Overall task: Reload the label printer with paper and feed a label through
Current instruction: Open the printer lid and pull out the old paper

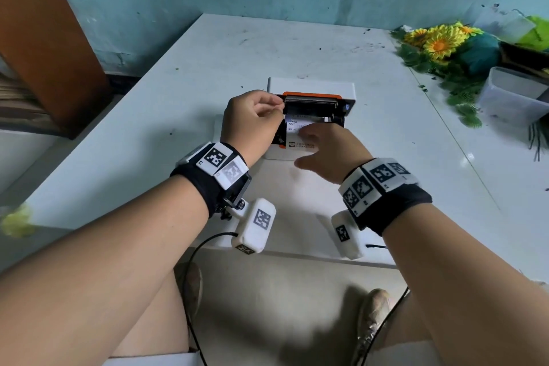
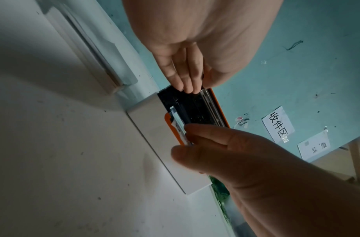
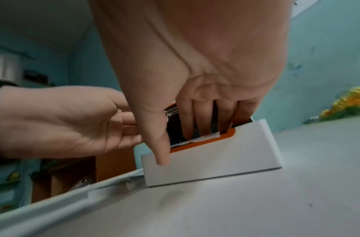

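Observation:
A white label printer [image 1: 312,85] with orange trim stands in the middle of the white table [image 1: 148,128], its lid [image 1: 312,96] raised. My left hand [image 1: 277,104] pinches the lid's left end between fingers and thumb [image 2: 195,77]. Printed label paper [image 1: 297,128] lies in the open bay. My right hand [image 1: 323,142] reaches in from the front and its straight fingers [image 3: 195,121] press on the paper [image 3: 197,139]. Its thumb hangs down the printer's white front [image 3: 215,157]. The bay's depths are hidden by the fingers.
Artificial sunflowers [image 1: 439,41] and a clear plastic box [image 1: 517,95] crowd the table's right back corner. A brown wooden board [image 1: 44,38] leans at the left. Paper notices [image 2: 277,123] hang on the teal wall. Wrist-camera cables trail off the table's near edge.

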Action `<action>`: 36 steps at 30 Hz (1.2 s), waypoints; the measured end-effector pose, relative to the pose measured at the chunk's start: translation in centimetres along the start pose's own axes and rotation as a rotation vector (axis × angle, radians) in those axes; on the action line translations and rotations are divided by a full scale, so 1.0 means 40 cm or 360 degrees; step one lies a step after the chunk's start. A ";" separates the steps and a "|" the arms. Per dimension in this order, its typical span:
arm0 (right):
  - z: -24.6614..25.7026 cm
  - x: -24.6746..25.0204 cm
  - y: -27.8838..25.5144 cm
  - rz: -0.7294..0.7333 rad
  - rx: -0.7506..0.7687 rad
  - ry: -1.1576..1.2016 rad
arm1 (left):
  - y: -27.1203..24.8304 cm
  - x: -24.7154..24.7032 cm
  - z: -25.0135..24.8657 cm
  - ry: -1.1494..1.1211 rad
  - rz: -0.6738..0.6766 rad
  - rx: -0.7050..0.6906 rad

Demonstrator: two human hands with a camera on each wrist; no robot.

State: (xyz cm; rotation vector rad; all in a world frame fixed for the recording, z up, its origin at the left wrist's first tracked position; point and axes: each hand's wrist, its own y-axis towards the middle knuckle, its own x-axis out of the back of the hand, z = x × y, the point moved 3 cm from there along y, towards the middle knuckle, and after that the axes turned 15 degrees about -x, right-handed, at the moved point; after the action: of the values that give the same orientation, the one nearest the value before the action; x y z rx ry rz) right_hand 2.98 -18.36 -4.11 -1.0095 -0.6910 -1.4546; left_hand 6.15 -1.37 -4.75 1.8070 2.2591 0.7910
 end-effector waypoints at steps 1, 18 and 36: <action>0.002 -0.003 0.000 -0.0008 0.0011 -0.0093 | 0.000 -0.001 0.002 -0.0012 0.0003 0.0017; 0.008 0.023 -0.010 -0.0153 -0.0019 -0.0060 | 0.008 -0.008 0.016 -0.0766 -0.0221 0.0634; -0.014 0.061 -0.046 -0.0313 0.0003 0.0275 | 0.007 -0.008 0.021 -0.0594 -0.0085 0.0746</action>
State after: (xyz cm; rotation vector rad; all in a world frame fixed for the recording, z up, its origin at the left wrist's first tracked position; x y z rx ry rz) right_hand 1.20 -19.71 -1.95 -0.8202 -0.6799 -1.6901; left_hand 6.81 -1.39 -5.40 1.8579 2.3439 -0.1037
